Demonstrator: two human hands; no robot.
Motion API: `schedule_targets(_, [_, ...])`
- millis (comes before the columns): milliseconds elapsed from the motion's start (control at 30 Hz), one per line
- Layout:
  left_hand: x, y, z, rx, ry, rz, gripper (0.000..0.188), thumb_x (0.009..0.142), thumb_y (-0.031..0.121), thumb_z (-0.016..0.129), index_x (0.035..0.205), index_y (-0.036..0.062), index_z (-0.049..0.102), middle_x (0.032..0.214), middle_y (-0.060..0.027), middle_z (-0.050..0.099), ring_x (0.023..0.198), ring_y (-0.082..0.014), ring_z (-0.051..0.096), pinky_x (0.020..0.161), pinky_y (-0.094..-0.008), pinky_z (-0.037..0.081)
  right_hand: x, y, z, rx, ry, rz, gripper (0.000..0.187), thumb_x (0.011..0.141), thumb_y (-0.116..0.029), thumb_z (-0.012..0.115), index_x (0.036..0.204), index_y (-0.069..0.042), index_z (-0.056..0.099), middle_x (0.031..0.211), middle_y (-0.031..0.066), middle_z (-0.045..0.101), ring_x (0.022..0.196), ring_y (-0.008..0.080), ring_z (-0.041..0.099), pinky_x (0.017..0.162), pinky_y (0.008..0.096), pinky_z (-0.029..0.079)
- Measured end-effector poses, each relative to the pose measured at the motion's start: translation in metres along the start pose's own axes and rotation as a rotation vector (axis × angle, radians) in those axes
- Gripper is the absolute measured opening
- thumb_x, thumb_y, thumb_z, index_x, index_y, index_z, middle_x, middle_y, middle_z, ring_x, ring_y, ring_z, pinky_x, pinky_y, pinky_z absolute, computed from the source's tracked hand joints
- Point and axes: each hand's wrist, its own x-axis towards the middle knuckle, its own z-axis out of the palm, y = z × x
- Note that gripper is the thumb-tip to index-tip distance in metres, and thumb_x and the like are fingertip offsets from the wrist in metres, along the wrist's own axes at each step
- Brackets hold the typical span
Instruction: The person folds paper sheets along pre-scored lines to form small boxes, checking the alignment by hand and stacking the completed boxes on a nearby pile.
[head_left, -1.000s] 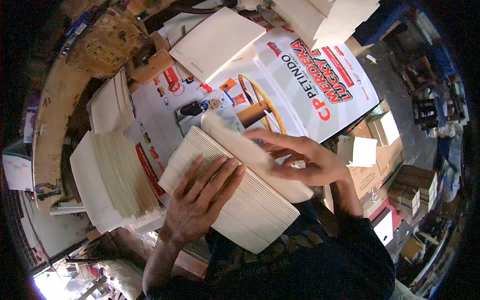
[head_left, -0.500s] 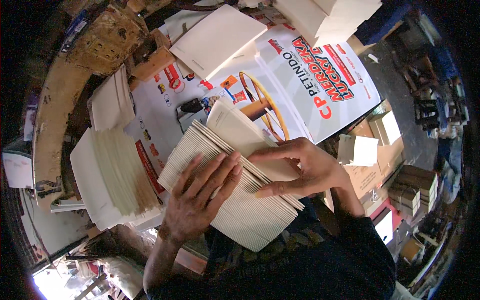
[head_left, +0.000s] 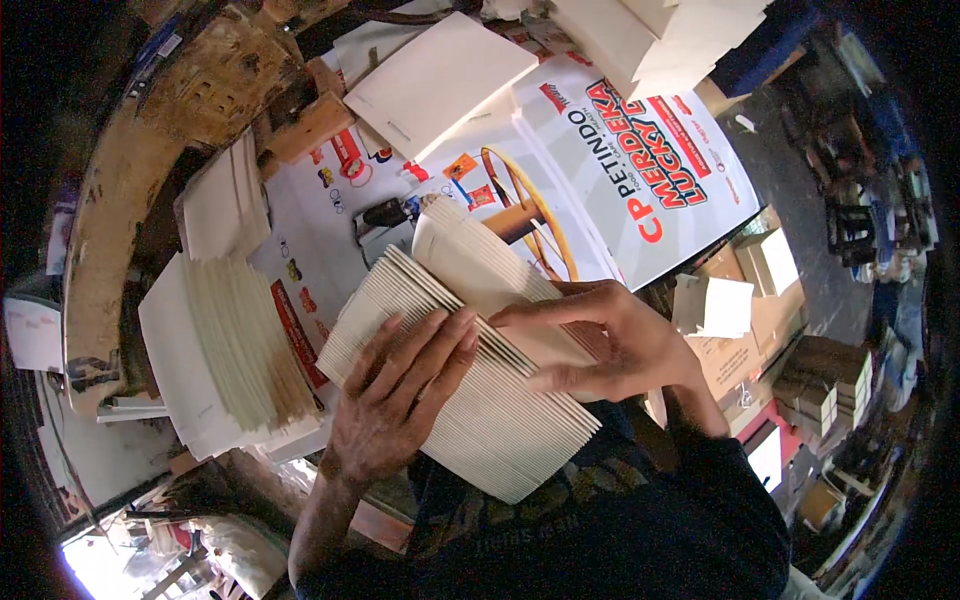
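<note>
Left pile (head_left: 225, 345): pale paper.
Left hand (head_left: 400, 405): fingers slightly spread, flat on the fanned stack (head_left: 510, 440).
Stack's place: beneath both hands.
Right hand (head_left: 625, 345): thumb and forefinger apart on it, whether pinching I cannot tell; thumb farther right than half a second ago.
Cardboard box (head_left: 727, 357): white paper (head_left: 728, 303), on or inside unclear.

From where I stand I count two bare hands, one left hand (head_left: 400, 395) and one right hand (head_left: 625, 340). Under them is one ridged, fanned row of thin cream paper booklets (head_left: 510, 450), too many and too fine to number. I make out four other pale paper piles: one thick cream stack (head_left: 235, 360), one smaller off-white stack (head_left: 228, 210), one flat cream pile (head_left: 445, 80) and one tall whitish pile (head_left: 660, 45). There is one glossy printed banner sheet (head_left: 690, 235), and at least two string-tied brown blocks (head_left: 805, 395).
</note>
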Motion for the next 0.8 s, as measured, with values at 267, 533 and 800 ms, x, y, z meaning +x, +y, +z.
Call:
schedule_targets(267, [-0.005, 0.0, 0.007, -0.005, 0.025, 0.001, 0.042, 0.091, 0.017, 0.052, 0.132, 0.009, 0.056, 0.147, -0.0059, 0.046, 0.137, -0.0206, 0.04, 0.116, -0.0453, 0.029, 0.002, -0.006, 0.0, -0.007, -0.024, 0.153, 0.057, 0.073, -0.012, 0.085, 0.123, 0.001, 0.064, 0.121, 0.0197, 0.065, 0.107, 0.0268, 0.064, 0.095, 0.0365, 0.046])
schedule_targets(533, [-0.005, 0.0, 0.007, -0.037, 0.049, -0.02, 0.04, 0.091, 0.014, 0.054, 0.131, 0.009, 0.057, 0.144, -0.0065, 0.049, 0.137, -0.021, 0.042, 0.116, -0.0454, 0.031, 0.0, 0.008, -0.002, -0.05, -0.032, -0.057, 0.046, 0.083, -0.019, 0.075, 0.125, -0.003, 0.063, 0.12, 0.0191, 0.065, 0.113, 0.0356, 0.062, 0.109, 0.0416, 0.038])
schedule_targets(800, [-0.008, 0.0, 0.01, -0.055, 0.092, -0.011, 0.038, 0.092, 0.015, 0.055, 0.129, 0.0095, 0.058, 0.145, -0.0078, 0.048, 0.136, -0.0232, 0.043, 0.115, -0.0475, 0.031, 0.0, -0.004, 0.004, -0.105, 0.013, -0.009, 0.055, 0.073, -0.023, 0.084, 0.122, -0.005, 0.066, 0.117, 0.0196, 0.066, 0.11, 0.0336, 0.063, 0.105, 0.0423, 0.04])
